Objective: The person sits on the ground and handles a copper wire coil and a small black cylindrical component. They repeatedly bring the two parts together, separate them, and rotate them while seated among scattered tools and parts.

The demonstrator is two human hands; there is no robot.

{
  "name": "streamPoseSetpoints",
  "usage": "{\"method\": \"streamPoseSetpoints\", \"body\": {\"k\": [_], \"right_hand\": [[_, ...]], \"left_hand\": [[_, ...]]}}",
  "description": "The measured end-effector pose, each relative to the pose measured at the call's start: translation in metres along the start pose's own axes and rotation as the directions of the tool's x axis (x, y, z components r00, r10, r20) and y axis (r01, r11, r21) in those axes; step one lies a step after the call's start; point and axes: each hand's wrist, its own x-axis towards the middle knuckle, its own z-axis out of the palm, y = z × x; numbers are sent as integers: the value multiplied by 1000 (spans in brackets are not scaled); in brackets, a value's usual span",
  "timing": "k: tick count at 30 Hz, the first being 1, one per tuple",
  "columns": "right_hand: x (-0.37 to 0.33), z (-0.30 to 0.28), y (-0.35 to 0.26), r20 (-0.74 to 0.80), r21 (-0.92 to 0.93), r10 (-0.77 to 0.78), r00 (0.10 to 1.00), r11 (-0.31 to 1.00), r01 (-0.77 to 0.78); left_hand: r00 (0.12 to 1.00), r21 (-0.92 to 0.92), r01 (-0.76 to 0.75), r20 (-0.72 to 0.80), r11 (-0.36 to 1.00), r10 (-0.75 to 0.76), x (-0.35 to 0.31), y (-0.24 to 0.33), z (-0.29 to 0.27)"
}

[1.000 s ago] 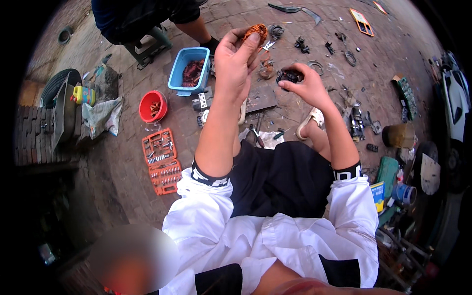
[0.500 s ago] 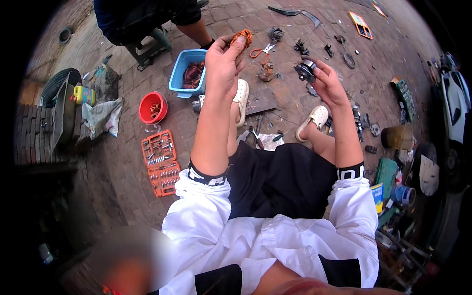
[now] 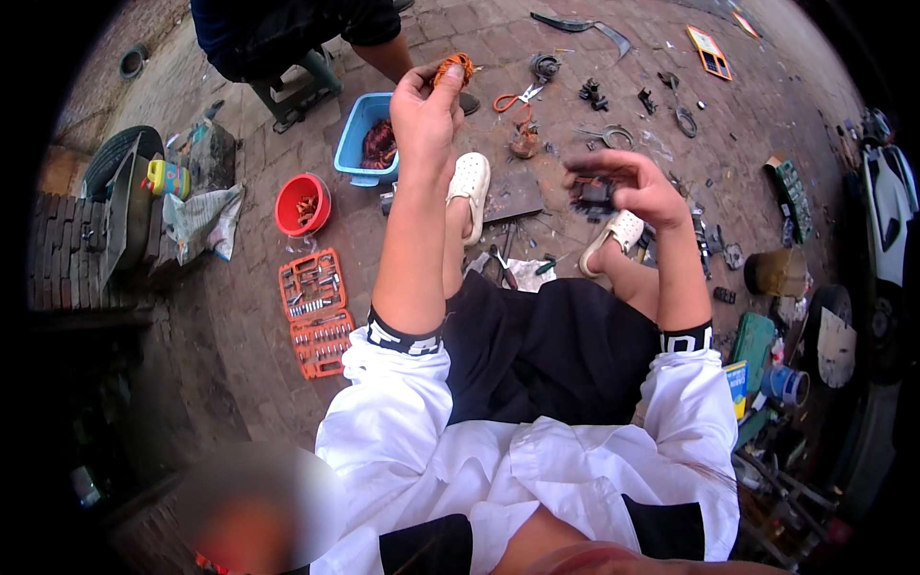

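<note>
My left hand (image 3: 425, 123) is raised at the upper middle, thumb and fingers closed on a small bundle of orange-coloured copper wire (image 3: 454, 69). To the right, my right hand (image 3: 640, 188) curves its fingers and thumb around a dark motor-like part (image 3: 594, 192). Motion smears this part, so its detail and exact contact with the fingertips are hard to make out. Orange-handled scissors (image 3: 518, 99) lie on the bricks between the hands. Below, a flat dark metal plate (image 3: 513, 196) rests near my left shoe.
A blue basin (image 3: 360, 125) of reddish-brown copper-coloured scrap and a red bucket (image 3: 303, 204) stand left, above an orange socket set (image 3: 316, 311). A person (image 3: 297, 38) sits on a stool at the upper left. Sickle (image 3: 585, 29), loose parts and a brown container (image 3: 774, 272) lie around.
My right hand has dropped lower and turned, its fingers spreading more; the silver face of its part no longer shows. My left hand with the copper wire has shifted slightly left.
</note>
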Motion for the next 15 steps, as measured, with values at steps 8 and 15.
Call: {"method": "streamPoseSetpoints", "body": {"k": [8, 15], "right_hand": [[14, 4, 20, -184, -643, 123, 975, 735, -214], [20, -11, 31, -588, -603, 15, 809, 659, -450]], "left_hand": [[997, -144, -50, 54, 988, 58, -4, 2, 1], [989, -215, 17, 146, 976, 15, -15, 5, 11]]}}
